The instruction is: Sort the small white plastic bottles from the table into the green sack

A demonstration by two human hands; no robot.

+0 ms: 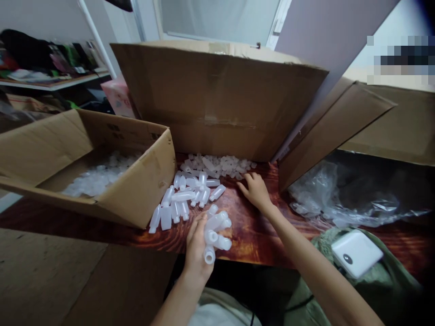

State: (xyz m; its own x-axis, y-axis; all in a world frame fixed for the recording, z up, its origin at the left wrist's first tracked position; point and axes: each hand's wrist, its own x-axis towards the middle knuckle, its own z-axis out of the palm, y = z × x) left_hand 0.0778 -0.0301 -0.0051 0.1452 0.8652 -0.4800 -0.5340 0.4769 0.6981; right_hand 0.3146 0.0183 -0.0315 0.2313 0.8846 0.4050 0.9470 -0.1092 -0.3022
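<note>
The bunch of little bottles [216,222] is just below the middle of the frame, and they are a cloudy white. The left hand [196,242] is closed around the bunch, and some of the open bottle ends poke out to the right. Up and to the left of it, more loose bottles [183,196] lie on the shiny red-brown table [244,235]. Behind those, in the middle, is a heap of small see-through pieces [226,166]. The right hand [257,191] is at the right end of the heap with its fingers apart, holding nothing; I cannot tell if the fingertips touch it. An open box [146,179] at the left has cloudy white things in it. A big box [217,99] stands at the back. At the right, a clear plastic bag [319,181] spills from another box [316,131]. A white gadget [358,251] lies on green cloth [390,280] at the lower right.
</note>
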